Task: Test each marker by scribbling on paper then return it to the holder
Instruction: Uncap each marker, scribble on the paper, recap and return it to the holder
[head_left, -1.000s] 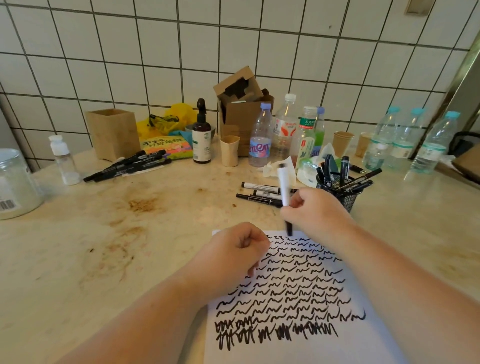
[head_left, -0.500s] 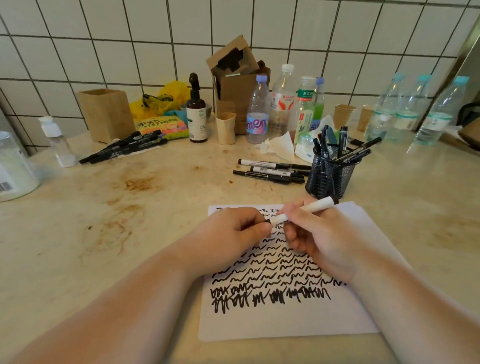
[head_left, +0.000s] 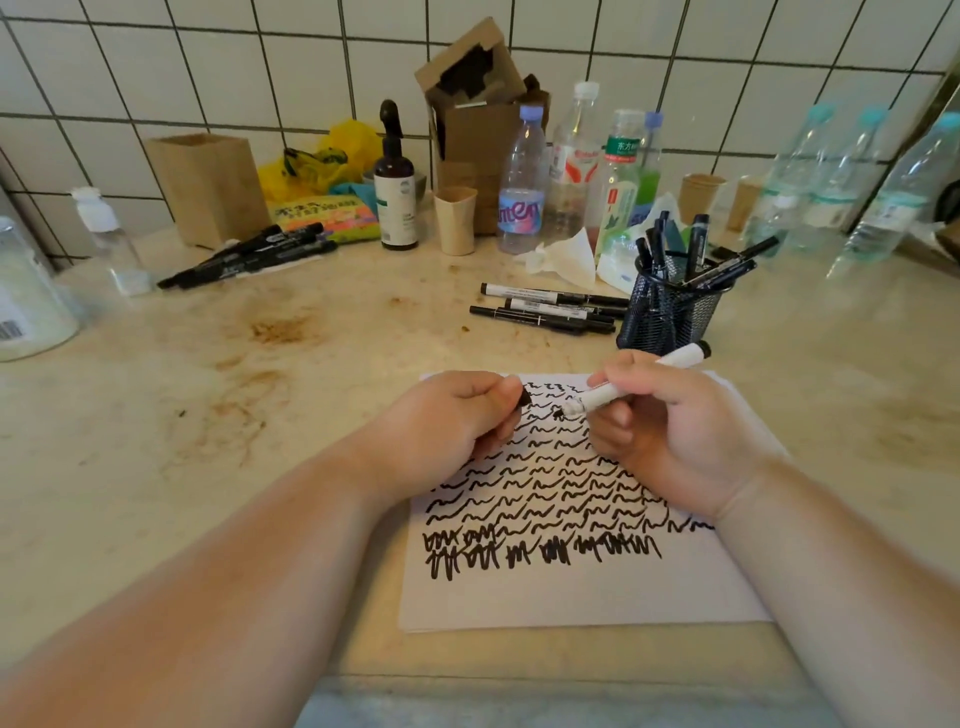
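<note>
Over the paper (head_left: 571, 592) a marker (head_left: 639, 376) is gripped by the right hand (head_left: 670, 436); its cap (head_left: 524, 398) is pinched by the left hand (head_left: 447, 431); fingers could be inked if misaligned.

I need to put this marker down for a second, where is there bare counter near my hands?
Bare counter lies left of the paper, in front of the black markers, though stained. More lies right of the paper, beyond the mesh holder. Crowded: loose markers beside the holder, bottles behind.

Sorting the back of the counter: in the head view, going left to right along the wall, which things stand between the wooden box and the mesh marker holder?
wooden box → yellow bag → dark pump bottle → beige cup → purple-capped bottle → green-labelled bottle → mesh holder
</note>
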